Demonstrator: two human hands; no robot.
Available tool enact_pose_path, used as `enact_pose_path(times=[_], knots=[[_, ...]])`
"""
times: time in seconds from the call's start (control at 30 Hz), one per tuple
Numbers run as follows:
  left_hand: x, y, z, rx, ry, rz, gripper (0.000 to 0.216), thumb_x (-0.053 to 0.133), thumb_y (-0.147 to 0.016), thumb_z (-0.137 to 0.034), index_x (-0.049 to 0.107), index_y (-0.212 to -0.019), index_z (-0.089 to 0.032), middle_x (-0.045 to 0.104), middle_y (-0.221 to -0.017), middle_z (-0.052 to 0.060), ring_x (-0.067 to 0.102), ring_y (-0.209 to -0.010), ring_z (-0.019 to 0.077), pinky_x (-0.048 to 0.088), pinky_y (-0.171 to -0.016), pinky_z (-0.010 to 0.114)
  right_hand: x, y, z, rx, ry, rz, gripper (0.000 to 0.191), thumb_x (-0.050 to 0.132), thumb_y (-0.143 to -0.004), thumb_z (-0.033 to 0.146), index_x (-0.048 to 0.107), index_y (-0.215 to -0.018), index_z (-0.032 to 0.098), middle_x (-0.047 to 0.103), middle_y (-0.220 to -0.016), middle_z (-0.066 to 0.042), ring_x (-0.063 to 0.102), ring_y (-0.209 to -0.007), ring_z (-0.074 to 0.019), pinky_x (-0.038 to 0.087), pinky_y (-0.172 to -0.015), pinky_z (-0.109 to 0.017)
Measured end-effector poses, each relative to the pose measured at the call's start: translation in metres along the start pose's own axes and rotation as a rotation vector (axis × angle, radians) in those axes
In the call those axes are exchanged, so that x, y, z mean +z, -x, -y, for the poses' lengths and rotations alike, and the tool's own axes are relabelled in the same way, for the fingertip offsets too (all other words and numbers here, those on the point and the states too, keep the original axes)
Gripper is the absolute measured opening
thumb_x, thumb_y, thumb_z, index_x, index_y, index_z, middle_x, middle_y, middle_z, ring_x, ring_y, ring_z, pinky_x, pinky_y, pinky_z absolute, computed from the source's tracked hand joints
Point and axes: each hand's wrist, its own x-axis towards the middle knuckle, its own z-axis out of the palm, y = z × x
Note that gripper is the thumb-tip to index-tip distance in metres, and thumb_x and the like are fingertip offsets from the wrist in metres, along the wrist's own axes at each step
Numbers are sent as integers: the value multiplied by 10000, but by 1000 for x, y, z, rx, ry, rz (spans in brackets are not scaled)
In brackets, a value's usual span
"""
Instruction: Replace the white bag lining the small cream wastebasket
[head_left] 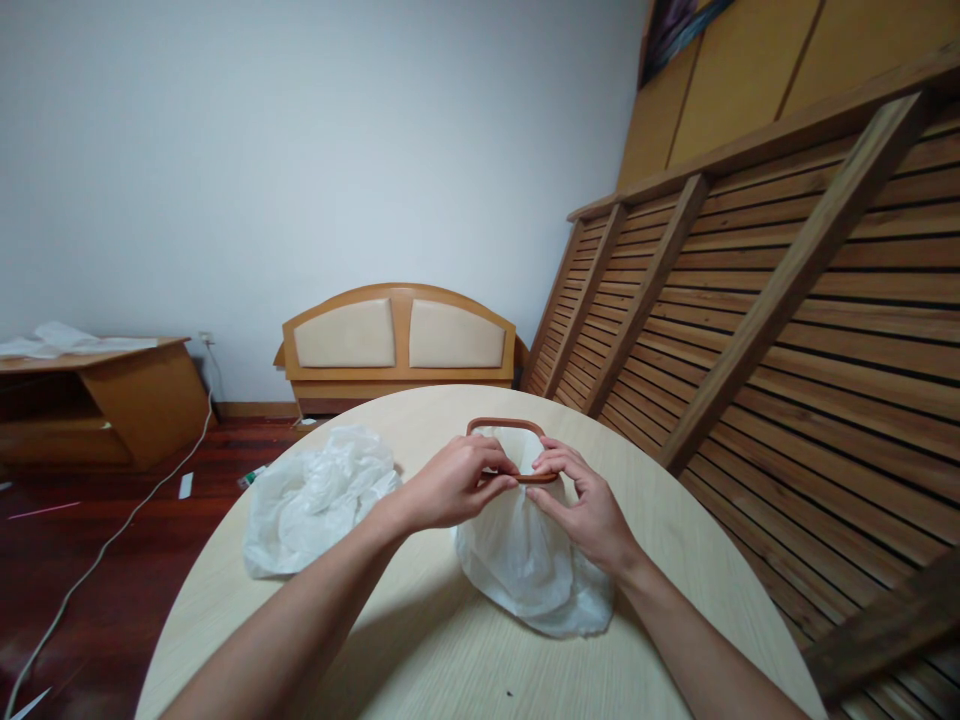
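A brown, rounded rectangular rim ring (506, 423) sits at the top of what looks like a small bin, most of it hidden under a white plastic bag (525, 575). The bag passes through the ring and hangs down outside it to the table. My left hand (466, 482) pinches the near side of the ring, thumb below and fingers above. Close to its right, my right hand (583, 500) grips the same ring's near right corner, thumb against the bag. A second, crumpled white plastic bag (319, 505) lies left of my left forearm.
The round pale wooden table (450, 660) carries all of this. Behind it stands a headboard (403, 335) with cream panels. A slatted wooden frame (750, 300) leans along the right. On the left are a low cabinet (142, 400) and a white cable (112, 540) across the floor.
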Motion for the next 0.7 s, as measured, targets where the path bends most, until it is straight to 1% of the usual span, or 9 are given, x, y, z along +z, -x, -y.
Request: enact_pose_path(times=[0.03, 0.1, 0.2, 0.27, 0.33, 0.37, 0.43, 0.6, 0.7], knots=[[0, 0, 0, 9, -5, 7, 203, 549, -968, -284, 716, -947, -170, 685, -877, 58, 618, -839, 168, 476, -787, 302, -2, 0, -2, -3, -10, 9, 136, 724, -817, 317, 638, -898, 250, 681, -1046, -72, 514, -1280, -283, 396, -1101, -507], [0, 0, -1, 28, -11, 26, 201, 552, -966, -284, 719, -966, -172, 682, -886, 59, 618, -853, 171, 473, -804, 305, -5, 2, -9, 11, -39, 26, 223, 700, -840, 359, 638, -1028, 255, 634, -1226, -93, 477, -1327, -278, 358, -1133, -509], [0, 1, -1, 65, 2, 47, 202, 552, -965, -286, 716, -987, -170, 685, -906, 62, 617, -880, 175, 466, -837, 314, -9, 4, -20, 101, -115, 57, 519, 660, -863, 475, 518, -1319, 273, 410, -1519, -116, 349, -1434, -283, 269, -1182, -528], [0, 2, 0, 90, 23, 51, 202, 550, -965, -286, 710, -987, -164, 685, -910, 64, 614, -881, 175, 461, -843, 317, -11, 5, -27, 173, -175, 101, 778, 686, -807, 582, 378, -1451, 273, 290, -1596, -124, 261, -1478, -294, 212, -1203, -535], [0, 2, 2, 110, 48, 55, 202, 551, -964, -292, 703, -980, -160, 684, -914, 67, 610, -883, 177, 459, -848, 323, -12, 4, -30, 220, -233, 142, 999, 723, -719, 669, 271, -1509, 258, 265, -1607, -139, 252, -1481, -307, 198, -1210, -529], [0, 2, 3, 117, 61, 56, 205, 549, -965, -299, 701, -978, -161, 684, -917, 69, 609, -891, 180, 458, -859, 330, -12, 3, -31, 232, -254, 155, 1063, 736, -682, 695, 253, -1516, 248, 273, -1602, -148, 268, -1474, -314, 206, -1209, -524], [0, 2, 4, 131, 84, 58, 211, 544, -969, -313, 695, -975, -165, 686, -932, 74, 606, -933, 191, 449, -904, 351, -12, 2, -31, 242, -275, 155, 1102, 750, -645, 713, 264, -1509, 231, 302, -1586, -163, 303, -1457, -328, 231, -1201, -523], [-1, 2, 4, 144, 116, 73, 210, 536, -974, -322, 682, -966, -172, 689, -973, 84, 589, -1053, 214, 403, -1013, 401, -10, 1, -32, 222, -230, 95, 969, 748, -675, 661, 363, -1454, 235, 364, -1549, -158, 333, -1435, -344, 245, -1186, -551], [-1, 2, 3, 134, 129, 79, 196, 546, -970, -321, 681, -963, -180, 696, -991, 82, 588, -1077, 215, 369, -1058, 427, -11, 1, -34, 185, -209, 87, 959, 762, -673, 628, 372, -1453, 229, 362, -1549, -156, 327, -1437, -346, 239, -1190, -553]])
